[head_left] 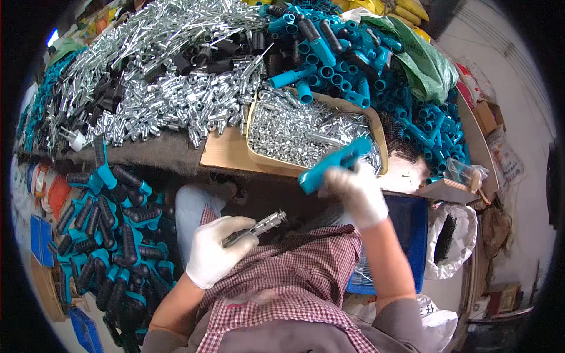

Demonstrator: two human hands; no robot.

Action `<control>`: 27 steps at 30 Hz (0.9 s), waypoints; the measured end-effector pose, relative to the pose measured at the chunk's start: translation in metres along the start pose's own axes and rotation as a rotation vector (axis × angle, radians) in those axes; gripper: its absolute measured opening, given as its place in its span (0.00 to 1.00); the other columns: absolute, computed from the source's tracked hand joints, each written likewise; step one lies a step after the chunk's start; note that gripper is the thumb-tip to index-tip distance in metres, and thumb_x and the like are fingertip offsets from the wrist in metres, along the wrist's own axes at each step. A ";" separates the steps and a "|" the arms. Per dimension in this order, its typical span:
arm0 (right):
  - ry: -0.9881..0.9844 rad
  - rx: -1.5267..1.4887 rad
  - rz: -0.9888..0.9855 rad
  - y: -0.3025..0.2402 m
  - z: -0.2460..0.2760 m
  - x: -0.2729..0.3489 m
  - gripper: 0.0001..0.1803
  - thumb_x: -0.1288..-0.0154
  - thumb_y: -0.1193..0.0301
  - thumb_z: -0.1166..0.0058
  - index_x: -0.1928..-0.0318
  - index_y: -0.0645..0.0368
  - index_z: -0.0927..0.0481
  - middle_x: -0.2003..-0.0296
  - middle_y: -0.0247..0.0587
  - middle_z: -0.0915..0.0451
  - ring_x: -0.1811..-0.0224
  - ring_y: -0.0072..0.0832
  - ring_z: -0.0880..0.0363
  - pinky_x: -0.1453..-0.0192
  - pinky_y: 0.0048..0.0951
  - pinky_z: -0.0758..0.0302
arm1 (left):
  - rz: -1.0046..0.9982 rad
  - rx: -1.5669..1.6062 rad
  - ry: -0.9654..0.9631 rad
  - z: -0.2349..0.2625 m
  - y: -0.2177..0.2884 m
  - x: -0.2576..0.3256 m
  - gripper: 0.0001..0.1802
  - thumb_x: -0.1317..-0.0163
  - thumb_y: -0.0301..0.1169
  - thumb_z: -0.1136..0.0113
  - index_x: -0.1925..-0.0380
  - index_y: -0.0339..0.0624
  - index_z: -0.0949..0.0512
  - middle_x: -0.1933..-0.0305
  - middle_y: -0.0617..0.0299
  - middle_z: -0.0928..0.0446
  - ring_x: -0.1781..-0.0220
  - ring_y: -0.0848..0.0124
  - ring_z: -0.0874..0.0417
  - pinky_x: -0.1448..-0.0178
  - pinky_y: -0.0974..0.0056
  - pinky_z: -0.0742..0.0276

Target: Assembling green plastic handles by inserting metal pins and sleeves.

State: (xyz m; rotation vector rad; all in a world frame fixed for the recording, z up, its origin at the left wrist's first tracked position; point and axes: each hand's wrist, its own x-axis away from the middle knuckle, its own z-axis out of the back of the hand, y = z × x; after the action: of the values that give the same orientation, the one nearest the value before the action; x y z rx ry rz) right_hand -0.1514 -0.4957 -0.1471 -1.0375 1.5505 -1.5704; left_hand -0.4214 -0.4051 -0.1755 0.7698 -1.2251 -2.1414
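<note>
My left hand (pixel 216 250), in a white glove, grips a silver slotted metal barrel (pixel 269 223) above my checked apron, its far end pointing right and slightly up. My right hand (pixel 362 194), also gloved in white, is closed round a teal plastic tool body (pixel 331 166); motion blurs both a little. The tool body is tilted, in front of a cream tray (pixel 276 166) filled with small metal pieces, and it hides part of the tray's near right side. A gap separates the metal barrel from the tool body.
Loose metal parts (pixel 182 100) heap across the bench's left, teal tubes (pixel 335 73) its right, beside a green sack (pixel 421 62). Teal-and-black gun-shaped pieces (pixel 126 241) pile up at my left. On my right are a blue crate (pixel 415 235) and a white sack (pixel 462 265).
</note>
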 end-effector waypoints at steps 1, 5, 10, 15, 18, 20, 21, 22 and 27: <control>0.003 -0.067 -0.002 0.016 -0.011 0.015 0.26 0.46 0.62 0.31 0.51 0.63 0.23 0.59 0.38 0.19 0.60 0.26 0.21 0.52 0.28 0.24 | 0.017 -0.004 0.012 0.000 0.000 -0.001 0.14 0.50 0.27 0.31 0.61 0.35 0.16 0.67 0.52 0.17 0.67 0.62 0.15 0.62 0.63 0.21; 0.139 -0.236 -0.065 0.039 -0.038 0.059 0.34 0.52 0.56 0.25 0.51 0.64 0.24 0.59 0.40 0.19 0.60 0.27 0.20 0.54 0.28 0.22 | -0.054 -0.074 -0.061 -0.004 0.003 -0.002 0.15 0.51 0.28 0.29 0.62 0.37 0.16 0.67 0.53 0.17 0.68 0.61 0.15 0.63 0.62 0.21; -0.029 -0.222 -0.111 0.059 -0.043 0.068 0.31 0.51 0.62 0.26 0.51 0.64 0.25 0.57 0.45 0.19 0.57 0.31 0.18 0.53 0.32 0.19 | -0.109 -0.021 -0.112 -0.005 0.001 0.006 0.16 0.52 0.30 0.26 0.63 0.38 0.16 0.66 0.53 0.16 0.67 0.60 0.14 0.62 0.62 0.19; -0.361 -0.198 -0.205 0.016 0.002 0.072 0.35 0.44 0.55 0.38 0.45 0.71 0.24 0.59 0.49 0.16 0.57 0.35 0.15 0.50 0.35 0.18 | -0.143 -0.037 -0.169 0.009 -0.002 0.011 0.16 0.53 0.31 0.25 0.64 0.38 0.16 0.66 0.53 0.16 0.66 0.60 0.13 0.62 0.62 0.18; -0.498 0.371 -0.060 0.004 0.010 0.062 0.27 0.47 0.56 0.31 0.53 0.64 0.16 0.63 0.45 0.14 0.64 0.34 0.15 0.58 0.35 0.20 | -0.220 -0.057 -0.296 0.016 -0.007 0.010 0.19 0.55 0.28 0.25 0.61 0.35 0.17 0.64 0.51 0.16 0.65 0.59 0.13 0.59 0.62 0.18; -0.501 0.826 -0.016 -0.020 -0.014 0.066 0.22 0.47 0.59 0.31 0.55 0.59 0.15 0.66 0.49 0.15 0.66 0.41 0.14 0.58 0.36 0.20 | -0.158 -0.046 -0.290 0.014 -0.001 0.014 0.20 0.55 0.29 0.24 0.60 0.35 0.17 0.64 0.51 0.16 0.64 0.58 0.13 0.59 0.61 0.18; -0.480 0.867 0.065 -0.016 -0.022 0.070 0.20 0.47 0.59 0.32 0.57 0.57 0.15 0.67 0.52 0.16 0.64 0.45 0.16 0.58 0.38 0.21 | -0.100 -0.041 -0.284 0.012 0.001 0.016 0.21 0.56 0.31 0.24 0.59 0.36 0.17 0.64 0.51 0.16 0.64 0.57 0.12 0.58 0.60 0.17; -0.490 0.867 0.038 -0.016 -0.032 0.071 0.19 0.46 0.59 0.32 0.58 0.58 0.15 0.68 0.53 0.16 0.63 0.47 0.16 0.58 0.39 0.21 | -0.107 -0.042 -0.288 0.011 0.003 0.016 0.21 0.56 0.31 0.24 0.59 0.36 0.17 0.64 0.51 0.16 0.64 0.57 0.12 0.58 0.60 0.17; -0.621 0.631 -0.087 0.010 -0.030 0.060 0.19 0.40 0.61 0.35 0.53 0.60 0.16 0.67 0.53 0.16 0.67 0.40 0.15 0.58 0.36 0.21 | -0.307 -0.179 -0.322 0.010 0.004 0.016 0.23 0.53 0.38 0.25 0.57 0.41 0.18 0.63 0.55 0.15 0.67 0.60 0.13 0.64 0.60 0.18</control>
State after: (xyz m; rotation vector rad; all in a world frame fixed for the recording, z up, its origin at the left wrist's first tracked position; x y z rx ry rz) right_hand -0.2059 -0.5366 -0.1519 -1.0779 0.5457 -1.4511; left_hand -0.4388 -0.4118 -0.1708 0.5804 -1.1011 -2.6679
